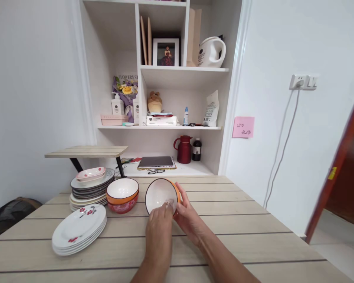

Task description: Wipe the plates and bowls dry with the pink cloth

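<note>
A bowl (157, 192) with a white inside, a dark rim and an orange outside is tilted towards me above the table. My right hand (188, 216) grips it by the right side, thumb near the rim and fingers behind the wall. My left hand (161, 222) reaches over the near rim into the bowl, its fingers bunched together against the inside. Something pale and crumpled shows at those fingertips, too small to name. To the left stand stacked bowls (122, 196), the upper one orange and the lower one red with a pattern.
White oval plates (79, 226) with red flowers lie stacked at the left front of the slatted table (212, 251). Behind them is a taller plate stack (91, 188), topped by a pink dotted dish (91, 173). A small raised stand (85, 151) and shelves (183, 68) rise behind.
</note>
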Motion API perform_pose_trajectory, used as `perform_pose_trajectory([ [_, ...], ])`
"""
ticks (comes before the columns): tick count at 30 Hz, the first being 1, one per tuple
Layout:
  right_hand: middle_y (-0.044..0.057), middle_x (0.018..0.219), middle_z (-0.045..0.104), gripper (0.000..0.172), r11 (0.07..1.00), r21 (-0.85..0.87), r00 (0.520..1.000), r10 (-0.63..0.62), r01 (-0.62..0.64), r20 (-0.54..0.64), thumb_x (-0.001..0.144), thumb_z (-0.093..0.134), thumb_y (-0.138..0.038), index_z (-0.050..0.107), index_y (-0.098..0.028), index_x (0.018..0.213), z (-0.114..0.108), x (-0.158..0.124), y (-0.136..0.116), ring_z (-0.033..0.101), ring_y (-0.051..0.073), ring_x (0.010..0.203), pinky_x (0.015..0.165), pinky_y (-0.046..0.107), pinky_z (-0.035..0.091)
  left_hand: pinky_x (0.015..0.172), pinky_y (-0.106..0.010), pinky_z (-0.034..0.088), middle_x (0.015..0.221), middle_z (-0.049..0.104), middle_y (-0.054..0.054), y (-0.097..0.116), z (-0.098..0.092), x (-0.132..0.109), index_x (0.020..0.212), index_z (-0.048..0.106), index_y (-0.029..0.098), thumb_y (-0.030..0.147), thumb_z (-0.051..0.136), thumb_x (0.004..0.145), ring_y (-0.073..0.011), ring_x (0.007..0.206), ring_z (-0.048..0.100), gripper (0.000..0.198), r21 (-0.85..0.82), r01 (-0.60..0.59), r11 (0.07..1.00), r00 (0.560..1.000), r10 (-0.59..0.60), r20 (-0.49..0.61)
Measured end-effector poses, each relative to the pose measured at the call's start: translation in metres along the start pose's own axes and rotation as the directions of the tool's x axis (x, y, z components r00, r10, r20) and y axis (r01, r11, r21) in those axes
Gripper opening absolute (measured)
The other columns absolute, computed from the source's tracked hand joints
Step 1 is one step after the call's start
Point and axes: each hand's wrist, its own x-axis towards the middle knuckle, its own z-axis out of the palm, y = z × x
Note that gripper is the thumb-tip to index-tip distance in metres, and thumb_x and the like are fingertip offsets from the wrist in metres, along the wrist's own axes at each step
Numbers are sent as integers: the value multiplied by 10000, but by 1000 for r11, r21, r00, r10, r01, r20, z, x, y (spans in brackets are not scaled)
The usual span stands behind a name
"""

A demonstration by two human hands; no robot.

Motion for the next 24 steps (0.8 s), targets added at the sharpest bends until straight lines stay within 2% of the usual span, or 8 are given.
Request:
perform_pose_trajectory([
  [3, 31, 1217, 651, 937, 999, -35, 999, -1, -1, -48, 758, 772, -393, 229, -376, 1521, 12, -4, 4, 623, 243, 1060, 999, 426, 423, 849, -344, 517, 1022, 730, -70, 25, -7, 11, 1130, 651, 194, 126, 427, 926, -213, 908, 679, 311, -111, 245, 963, 968, -236, 90],
  [6, 21, 1288, 617, 799, 995, -95, 994, -28, 18, -106, 811, 695, -427, 290, -386, 1499, 15, -7, 4, 611, 248, 1060, 978, 422, 444, 795, -327, 516, 1003, 723, -84, 36, -2, 11, 1134, 641, 176, 140, 393, 934, -211, 871, 671, 321, -132, 259, 957, 965, -252, 66],
  [9, 29, 1232, 644, 660, 982, -181, 991, -77, 56, -111, 838, 643, -428, 406, -342, 1448, 8, -5, 0, 600, 262, 1065, 983, 426, 434, 852, -372, 516, 1132, 694, -117, 30, 11, 1, 1243, 580, 157, 89, 352, 916, -234, 972, 653, 404, -30, 30, 999, 998, -32, -62],
  [11, 43, 1220, 651, 535, 973, -217, 988, -107, 81, -113, 868, 586, -454, 503, -305, 1375, 2, -2, -3, 584, 280, 1103, 1003, 442, 416, 881, -407, 509, 1207, 662, -135, 18, 18, -7, 1305, 526, 142, 52, 355, 892, -247, 1040, 632, 457, 105, -156, 982, 979, 168, -119],
  [14, 43, 1311, 613, 435, 946, -274, 973, -209, 175, -99, 858, 591, -450, 608, -275, 1255, -5, 2, -8, 505, 294, 1238, 1081, 440, 346, 952, -411, 470, 1263, 635, -131, -4, 21, -14, 1279, 540, 152, 70, 412, 899, -238, 1139, 590, 410, 241, -397, 885, 899, 428, -90],
  [16, 44, 1314, 614, 406, 932, -302, 973, -227, 200, -54, 845, 608, -437, 638, -262, 1210, -7, 3, -11, 492, 296, 1256, 1098, 433, 321, 991, -428, 437, 1248, 644, -96, -22, 16, -12, 1231, 574, 203, 178, 466, 939, -234, 1152, 584, 312, 264, -497, 827, 854, 520, -21],
  [19, 48, 1242, 654, 385, 936, -331, 992, -127, 122, 6, 854, 602, -437, 642, -261, 1194, -7, 3, -15, 542, 291, 1191, 1068, 434, 345, 1076, -534, 334, 1249, 641, -47, -49, -3, -2, 1170, 598, 267, 314, 491, 967, -259, 1218, 551, 235, 289, -621, 729, 773, 631, 70],
  [24, 43, 1229, 664, 408, 934, -354, 998, 57, -49, 12, 836, 638, -446, 624, -282, 1210, -7, 1, -22, 573, 282, 1127, 958, 417, 424, 1169, -620, 146, 1417, 537, -65, -72, -27, 16, 1057, 612, 225, 271, 546, 937, -292, 1378, 411, 145, 328, -756, 566, 643, 737, 211],
])
